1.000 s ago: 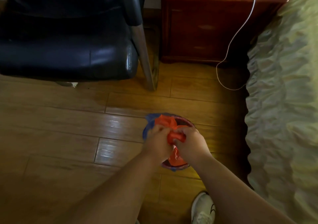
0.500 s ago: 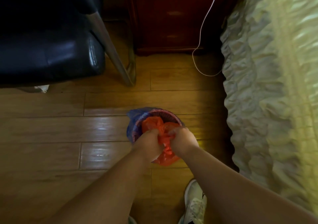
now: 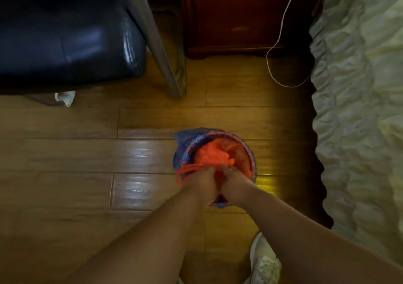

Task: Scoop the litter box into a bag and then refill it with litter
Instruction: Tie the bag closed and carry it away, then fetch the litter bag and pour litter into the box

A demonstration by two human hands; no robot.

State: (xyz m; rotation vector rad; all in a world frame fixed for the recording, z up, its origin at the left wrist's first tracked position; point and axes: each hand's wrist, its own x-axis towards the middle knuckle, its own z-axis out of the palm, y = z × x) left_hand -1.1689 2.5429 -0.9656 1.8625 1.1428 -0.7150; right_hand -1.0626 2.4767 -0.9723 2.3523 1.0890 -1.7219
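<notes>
My left hand (image 3: 201, 182) gripped orange bag (image 3: 214, 156) | my right hand (image 3: 234, 180) gripped it too | bin (image 3: 250, 153) at 6 o'clock of nightstand (image 3: 231, 15)

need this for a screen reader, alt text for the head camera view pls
Both hands, left hand and right hand, grip a crumpled orange plastic bag inside a small round bin with a blue liner on a wooden plank floor. A dark padded chair stands beyond, a pale quilted bed alongside.

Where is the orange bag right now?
In the head view the orange bag sits low in the middle, inside the small bin on the wooden floor, with the left hand and right hand gripping it.
</notes>
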